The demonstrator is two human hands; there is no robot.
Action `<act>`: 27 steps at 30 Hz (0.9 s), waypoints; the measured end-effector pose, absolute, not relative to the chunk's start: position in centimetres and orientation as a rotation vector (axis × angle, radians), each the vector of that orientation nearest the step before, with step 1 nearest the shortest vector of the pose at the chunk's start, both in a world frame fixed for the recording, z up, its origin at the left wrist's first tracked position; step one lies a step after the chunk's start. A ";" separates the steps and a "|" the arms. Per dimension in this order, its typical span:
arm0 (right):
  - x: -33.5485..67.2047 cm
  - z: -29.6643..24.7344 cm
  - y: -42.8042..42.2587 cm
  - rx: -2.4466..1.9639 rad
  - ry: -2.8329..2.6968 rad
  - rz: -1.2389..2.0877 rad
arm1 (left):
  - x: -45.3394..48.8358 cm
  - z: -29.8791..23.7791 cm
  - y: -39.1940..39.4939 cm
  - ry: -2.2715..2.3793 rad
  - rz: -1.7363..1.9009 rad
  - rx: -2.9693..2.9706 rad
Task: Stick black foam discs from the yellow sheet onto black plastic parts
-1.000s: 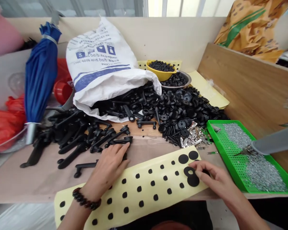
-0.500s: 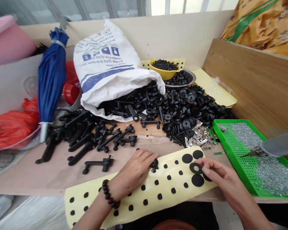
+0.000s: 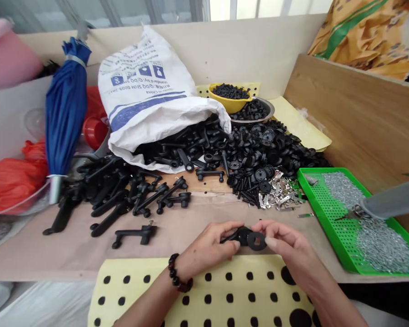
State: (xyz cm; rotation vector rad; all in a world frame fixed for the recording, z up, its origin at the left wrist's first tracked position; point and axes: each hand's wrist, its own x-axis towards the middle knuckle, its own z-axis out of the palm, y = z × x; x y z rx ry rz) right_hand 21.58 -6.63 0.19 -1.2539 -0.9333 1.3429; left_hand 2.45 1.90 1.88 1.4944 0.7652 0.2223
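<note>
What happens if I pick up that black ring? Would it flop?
The black ring looks thin and flat, so it's probably light and slightly bendy. It would likely lie still, not roll. It might be sticky, like the dots on the yellow sheet.

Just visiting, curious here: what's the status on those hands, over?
Left hand gripping black plastic part. Right hand pinching black ring-shaped disc. Yellow black-dotted sheet just below.
</note>
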 end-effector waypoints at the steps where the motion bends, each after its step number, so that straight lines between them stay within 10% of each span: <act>1: 21.6 0.0 -6.6 -1.249 -0.896 1.354 | 2.5 1.8 1.8 0.765 0.216 1.473; 27: 21.6 -0.2 -6.3 -1.257 -0.848 1.450 | 2.5 2.8 1.8 0.688 0.195 1.442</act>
